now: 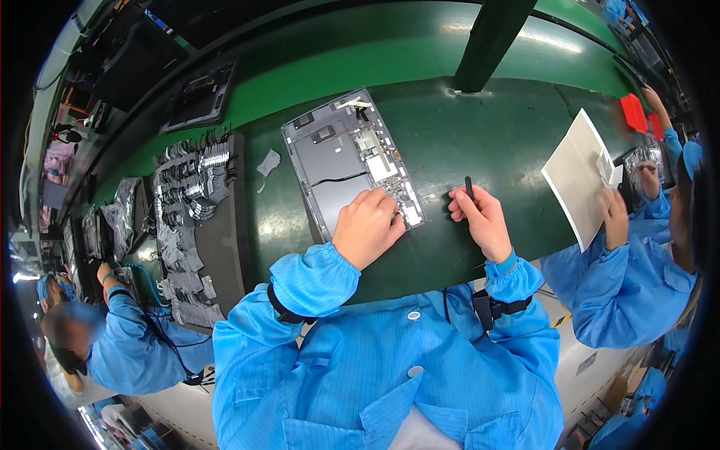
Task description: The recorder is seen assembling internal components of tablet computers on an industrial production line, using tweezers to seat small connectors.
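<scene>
So I'm standing by the line here: the person in the blue coat has an opened grey device (351, 157) lying flat on the green table (465, 142), back cover off, with the dark flat panels and a strip of small boards down its right side showing. It sits a bit tilted, right in front of them and slightly to their left.

Their left hand (367, 225) rests on the near right corner of the device, fingers curled down and pressing on the parts there. It's closed-ish, but I can't tell if anything is pinched under the fingertips.

The right hand (480, 219) is just beside the device on the bare table, closed around a thin black stylus-like tool (469, 187) that pokes up out of the fist, tip pointing away from the person. The tool isn't touching the device.

To the left there's a dark tray (225, 247) covered in rows of small silvery-grey parts, and a little grey scrap (268, 162) lies between the tray and the device. Another opened unit (201, 94) sits further back on the left.

On the right, a co-worker in the same blue coat holds a big pale sheet (577, 176), one hand (615, 217) on its near edge. Another person is bent over at the far left. A dark post (491, 37) stands at the back of the table.
</scene>
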Motion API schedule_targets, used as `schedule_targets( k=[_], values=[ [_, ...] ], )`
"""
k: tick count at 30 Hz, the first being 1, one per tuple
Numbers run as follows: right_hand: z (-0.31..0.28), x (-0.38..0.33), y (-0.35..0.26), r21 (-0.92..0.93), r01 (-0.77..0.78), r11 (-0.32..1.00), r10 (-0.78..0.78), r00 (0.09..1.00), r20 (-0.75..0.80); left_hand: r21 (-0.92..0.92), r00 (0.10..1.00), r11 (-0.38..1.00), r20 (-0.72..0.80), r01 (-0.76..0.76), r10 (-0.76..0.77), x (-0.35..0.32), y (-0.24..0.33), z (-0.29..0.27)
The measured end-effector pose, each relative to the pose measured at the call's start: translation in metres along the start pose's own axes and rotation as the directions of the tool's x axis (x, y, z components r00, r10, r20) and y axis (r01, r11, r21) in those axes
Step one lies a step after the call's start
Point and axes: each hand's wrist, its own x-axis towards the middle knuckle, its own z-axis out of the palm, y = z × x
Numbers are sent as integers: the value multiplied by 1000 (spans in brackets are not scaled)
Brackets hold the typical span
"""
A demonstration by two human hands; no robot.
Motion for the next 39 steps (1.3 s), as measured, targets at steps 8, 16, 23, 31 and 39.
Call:
schedule_targets(
  k=[8, 16, 23, 31, 39],
  values=[
    [15, -2, -3, -74, 55, 996, -54, 998, 17, 8, 999, 1000, 25, -25, 25, -3, -1, -2],
    [33, -3, -21, -347, 291, 891, -275, 957, 97, -65, 998, 996, 5, -66, 66, -8, -6, -3],
    [45, -1, -23, -446, 433, 783, -399, 900, 174, 143, 966, 956, 61, -257, 250, -7, -15, 4],
    [46, 1, -18, -481, 457, 748, -430, 886, 172, 248, 915, 884, 190, -395, 356, 0, -15, 1],
    [46, 0, -18, -522, 436, 733, -406, 896, 179, 222, 764, 735, 281, -640, 581, 14, -35, -7]
  ],
)
